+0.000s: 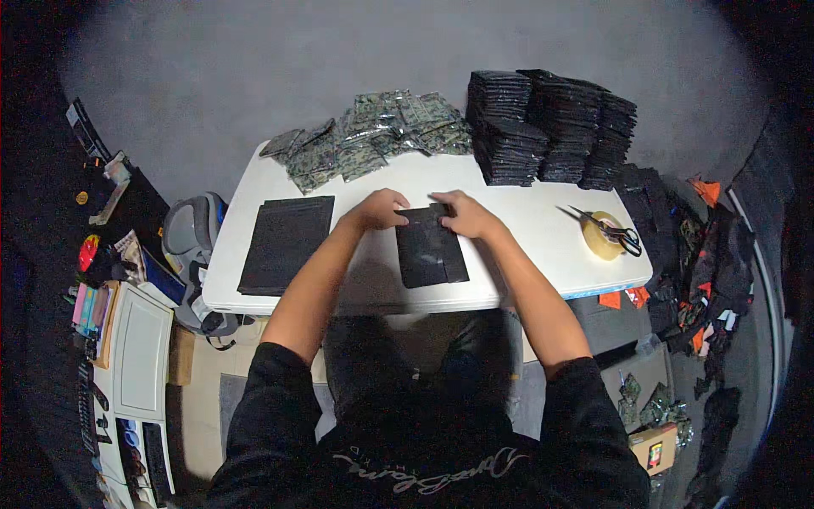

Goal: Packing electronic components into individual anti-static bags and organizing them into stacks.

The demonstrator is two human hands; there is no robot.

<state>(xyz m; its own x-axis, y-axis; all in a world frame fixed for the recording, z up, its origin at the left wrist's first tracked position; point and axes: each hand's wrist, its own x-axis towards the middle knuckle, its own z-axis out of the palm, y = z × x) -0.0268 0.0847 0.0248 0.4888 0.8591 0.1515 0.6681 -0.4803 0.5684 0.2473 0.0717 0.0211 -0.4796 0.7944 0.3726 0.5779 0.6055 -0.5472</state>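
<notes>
A flat black packet (429, 251), apparently of folded plastic or fabric, lies in front of me on the white table (515, 219). My left hand (379, 210) has its thumb and fingertips at the packet's far left corner. At the far right corner, my right hand (470, 214) pinches the top edge between thumb and forefinger. To the left of my left forearm lies a stack of flat black sheets or bags (287, 245), larger than the packet.
Camouflage-patterned packets in clear wrap (381, 130) are heaped along the far edge. Tall piles of black packets (550, 130) stand at the far right. Black-handled scissors (626, 240) rest on a roll of clear tape (598, 238). A grey chair or seat (191, 232) adjoins the table's left end.
</notes>
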